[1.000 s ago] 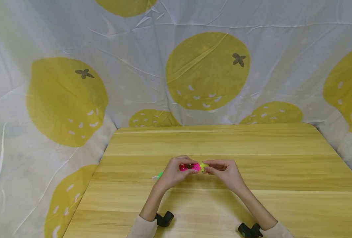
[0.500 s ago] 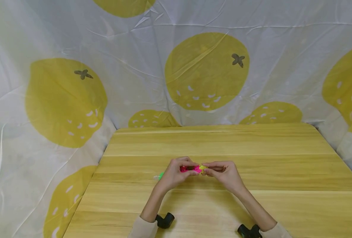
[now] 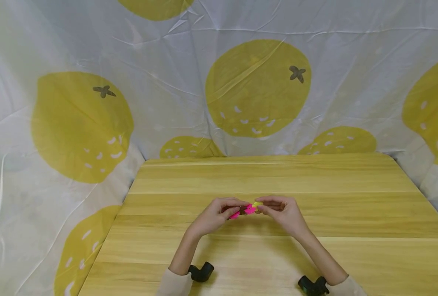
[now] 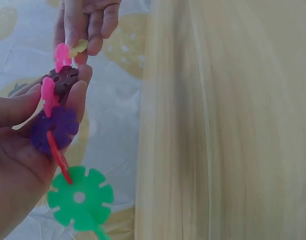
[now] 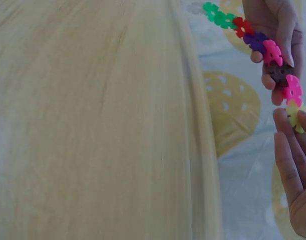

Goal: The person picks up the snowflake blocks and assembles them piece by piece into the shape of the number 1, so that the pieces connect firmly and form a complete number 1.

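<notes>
A chain of notched, flower-like plastic discs stretches between my hands above the table. My left hand (image 3: 208,218) grips its middle, thumb and fingers on a pink disc (image 4: 48,94) and a brown disc (image 4: 66,77). Past them toward the left end come a purple disc (image 4: 62,131), a red disc (image 4: 59,157) and green discs (image 5: 224,20), with a pale, blurry piece at the tip. At the other end, my right hand (image 3: 284,213) pinches a yellow disc (image 5: 296,120), which touches another pink disc (image 5: 293,90). Fingers partly cover the yellow disc.
Beneath the hands is a wooden table (image 3: 352,197). Behind and beside it hangs a pale cloth (image 3: 159,82) printed with large yellow fruit. A black camera mount (image 3: 202,272) sits at the left wrist, another black mount (image 3: 312,285) at the right.
The chain has tilted, and its left end is now hidden behind the left hand in the head view. The right hand has shifted slightly right and up with the yellow disc.
</notes>
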Demonstrator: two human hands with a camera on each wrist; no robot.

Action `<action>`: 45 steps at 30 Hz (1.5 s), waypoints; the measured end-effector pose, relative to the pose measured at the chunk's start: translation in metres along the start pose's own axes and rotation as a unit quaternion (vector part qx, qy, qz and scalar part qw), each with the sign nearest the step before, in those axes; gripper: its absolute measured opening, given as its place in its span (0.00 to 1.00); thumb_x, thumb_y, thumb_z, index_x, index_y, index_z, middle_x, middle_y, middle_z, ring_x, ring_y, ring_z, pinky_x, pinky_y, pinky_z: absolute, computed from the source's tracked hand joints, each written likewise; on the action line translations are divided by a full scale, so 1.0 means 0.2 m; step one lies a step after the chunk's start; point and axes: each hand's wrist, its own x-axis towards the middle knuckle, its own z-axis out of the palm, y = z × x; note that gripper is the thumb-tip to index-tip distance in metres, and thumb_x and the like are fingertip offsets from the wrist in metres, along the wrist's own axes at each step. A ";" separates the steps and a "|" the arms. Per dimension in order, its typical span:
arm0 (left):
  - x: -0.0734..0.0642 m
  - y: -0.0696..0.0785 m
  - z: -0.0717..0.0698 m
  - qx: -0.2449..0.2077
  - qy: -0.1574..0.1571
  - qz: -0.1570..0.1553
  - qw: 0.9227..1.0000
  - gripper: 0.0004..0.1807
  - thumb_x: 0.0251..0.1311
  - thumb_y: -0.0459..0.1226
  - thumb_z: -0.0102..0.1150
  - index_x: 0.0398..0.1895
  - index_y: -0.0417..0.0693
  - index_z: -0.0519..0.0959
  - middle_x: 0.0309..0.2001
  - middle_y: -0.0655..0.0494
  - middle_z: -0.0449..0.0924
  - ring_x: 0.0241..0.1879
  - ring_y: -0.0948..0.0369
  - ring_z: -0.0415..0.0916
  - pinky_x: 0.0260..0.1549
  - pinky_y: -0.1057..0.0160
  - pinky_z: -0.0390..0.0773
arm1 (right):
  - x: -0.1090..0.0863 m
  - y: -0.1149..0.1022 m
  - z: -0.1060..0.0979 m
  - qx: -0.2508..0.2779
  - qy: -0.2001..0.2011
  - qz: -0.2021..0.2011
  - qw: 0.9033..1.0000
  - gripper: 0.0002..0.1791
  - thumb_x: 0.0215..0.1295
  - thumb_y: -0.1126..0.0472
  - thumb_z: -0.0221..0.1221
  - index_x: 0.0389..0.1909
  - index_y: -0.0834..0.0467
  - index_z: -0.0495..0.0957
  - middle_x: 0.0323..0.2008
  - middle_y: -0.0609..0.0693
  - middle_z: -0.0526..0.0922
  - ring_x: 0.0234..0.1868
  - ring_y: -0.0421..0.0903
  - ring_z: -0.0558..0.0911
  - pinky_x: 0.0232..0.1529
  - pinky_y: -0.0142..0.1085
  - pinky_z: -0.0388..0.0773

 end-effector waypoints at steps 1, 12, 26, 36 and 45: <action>0.00 0.00 0.00 -0.009 -0.005 -0.002 1.000 0.18 0.79 0.31 0.48 0.64 0.45 0.81 0.56 0.46 0.85 0.38 0.65 0.79 0.35 0.70 0.75 | 0.00 0.00 0.00 -0.001 0.001 0.002 1.000 0.14 0.69 0.62 0.67 0.51 0.64 0.86 0.45 0.63 0.90 0.40 0.49 0.91 0.45 0.43 0.88; 0.02 0.03 0.04 -0.031 0.047 -0.035 0.998 0.20 0.74 0.30 0.56 0.66 0.42 0.78 0.61 0.43 0.83 0.57 0.52 0.83 0.41 0.71 0.81 | 0.00 -0.01 0.03 -0.065 0.103 -0.031 0.992 0.14 0.68 0.60 0.69 0.53 0.56 0.85 0.51 0.56 0.87 0.44 0.36 0.86 0.42 0.32 0.86; 0.07 0.00 0.14 -0.067 0.137 -0.004 0.988 0.27 0.72 0.25 0.57 0.73 0.38 0.69 0.61 0.37 0.79 0.63 0.43 0.78 0.51 0.71 0.81 | -0.04 -0.01 0.18 0.050 0.021 0.041 0.998 0.14 0.66 0.61 0.70 0.48 0.65 0.83 0.36 0.71 0.87 0.30 0.55 0.90 0.36 0.50 0.88; 0.08 -0.01 0.16 -0.075 0.111 0.015 0.991 0.27 0.73 0.23 0.52 0.74 0.40 0.69 0.67 0.40 0.74 0.68 0.43 0.73 0.50 0.73 0.79 | -0.04 0.02 0.17 0.107 0.027 0.038 0.993 0.18 0.68 0.65 0.67 0.56 0.69 0.82 0.44 0.71 0.87 0.34 0.52 0.91 0.43 0.48 0.87; 0.07 -0.01 0.11 -0.033 0.032 0.005 0.999 0.38 0.65 0.25 0.65 0.77 0.51 0.67 0.74 0.50 0.68 0.69 0.49 0.71 0.61 0.55 0.81 | -0.01 0.00 0.11 0.080 0.055 0.075 0.992 0.15 0.67 0.68 0.66 0.52 0.70 0.84 0.39 0.67 0.90 0.32 0.46 0.91 0.42 0.44 0.89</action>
